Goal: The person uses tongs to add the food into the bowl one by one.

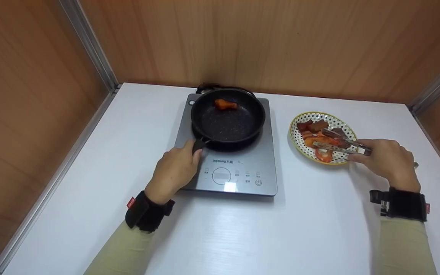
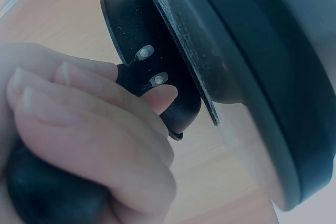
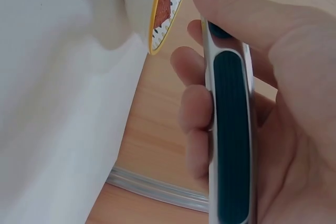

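My left hand (image 1: 176,168) grips the black handle (image 2: 52,187) of a frying pan (image 1: 229,131), which sits on a flat induction cooker (image 1: 189,179). One orange-brown drumstick (image 1: 225,104) lies near the pan's far side. In the right wrist view, the fingers of my right hand (image 1: 388,158) wrap a pair of metal tongs (image 3: 231,135) with dark grip panels. Their spread tips reach over a dotted, yellow-rimmed plate (image 1: 300,147), among the food. On that plate are several brown pieces (image 1: 318,125), orange pieces and a red-and-white slice (image 1: 324,155).
The cooker's control panel (image 1: 221,176) faces me, below the pan. A black cable (image 1: 208,88) is bunched behind the cooker. Wooden panels (image 1: 262,46) with metal edge strips (image 1: 94,46) bound the white table (image 1: 243,236) at the back and sides.
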Demonstrator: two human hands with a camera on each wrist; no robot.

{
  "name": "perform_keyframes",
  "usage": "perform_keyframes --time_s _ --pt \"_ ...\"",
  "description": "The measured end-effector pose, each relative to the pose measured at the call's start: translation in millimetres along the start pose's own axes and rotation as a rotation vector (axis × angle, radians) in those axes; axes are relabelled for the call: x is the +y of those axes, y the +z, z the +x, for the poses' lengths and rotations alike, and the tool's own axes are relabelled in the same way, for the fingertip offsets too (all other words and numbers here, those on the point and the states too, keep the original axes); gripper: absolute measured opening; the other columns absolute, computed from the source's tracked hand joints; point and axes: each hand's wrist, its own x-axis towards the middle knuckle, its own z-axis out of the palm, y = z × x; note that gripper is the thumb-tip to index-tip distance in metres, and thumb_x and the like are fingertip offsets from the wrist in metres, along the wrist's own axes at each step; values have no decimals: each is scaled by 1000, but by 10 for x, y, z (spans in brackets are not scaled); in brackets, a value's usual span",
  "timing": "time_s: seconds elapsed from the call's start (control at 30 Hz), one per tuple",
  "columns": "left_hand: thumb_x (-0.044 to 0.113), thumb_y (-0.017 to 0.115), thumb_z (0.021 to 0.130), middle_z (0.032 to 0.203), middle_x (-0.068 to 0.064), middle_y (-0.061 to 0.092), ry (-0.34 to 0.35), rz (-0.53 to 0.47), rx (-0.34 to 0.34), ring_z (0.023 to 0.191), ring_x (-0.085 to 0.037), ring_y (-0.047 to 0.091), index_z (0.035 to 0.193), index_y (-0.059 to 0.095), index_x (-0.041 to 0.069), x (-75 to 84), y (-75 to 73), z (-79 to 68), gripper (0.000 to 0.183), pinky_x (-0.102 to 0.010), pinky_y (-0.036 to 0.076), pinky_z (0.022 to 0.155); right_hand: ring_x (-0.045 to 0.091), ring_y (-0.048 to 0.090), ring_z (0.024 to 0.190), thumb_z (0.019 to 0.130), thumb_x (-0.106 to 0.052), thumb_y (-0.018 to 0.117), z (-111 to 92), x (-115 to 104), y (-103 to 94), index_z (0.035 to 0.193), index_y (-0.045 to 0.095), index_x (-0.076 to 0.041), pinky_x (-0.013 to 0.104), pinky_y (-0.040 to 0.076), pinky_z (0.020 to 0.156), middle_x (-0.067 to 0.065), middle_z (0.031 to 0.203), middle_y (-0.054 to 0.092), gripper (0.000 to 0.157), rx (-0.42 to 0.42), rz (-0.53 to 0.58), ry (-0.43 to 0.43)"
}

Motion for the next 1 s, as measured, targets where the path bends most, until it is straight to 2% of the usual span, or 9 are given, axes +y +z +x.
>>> perform_keyframes --time_s 0.1,0.23,0.43,0.67,1.0 --pt "31 54 112 95 -28 73 6 9 4 86 -44 74 124 62 0 -6 -1 -6 34 -55 54 64 44 58 99 90 -45 85 22 -42 24 143 65 -4 57 43 70 32 118 70 69 -1 -7 -13" --pt "32 53 113 95 -29 73 11 23 4 86 -46 74 126 61 -1 -13 1 -11 36 -56 55 64 43 56 99 91 -45 84 33 -63 34 144 63 -4 53 43 68 34 124 67 70 -17 -10 -27" --pt "31 53 113 93 -29 73 14 19 3 84 -45 74 126 61 -1 -15 1 -9 36 -54 55 63 46 56 107 92 -50 82 39 -44 24 147 61 -5 60 45 75 34 131 64 75 -51 -3 -14" --pt "31 53 113 95 -29 73 9 12 0 85 -44 74 126 61 0 -11 0 -6 35 -54 55 63 45 56 110 91 -56 81 34 -37 9 149 59 -6 62 46 77 32 130 65 80 -75 16 -25" --pt "32 54 112 94 -28 73 -1 9 2 84 -43 74 125 61 2 -3 0 -11 33 -54 54 63 46 54 109 91 -51 82 59 -90 40 149 59 -6 66 45 79 32 129 64 77 -81 10 -35"
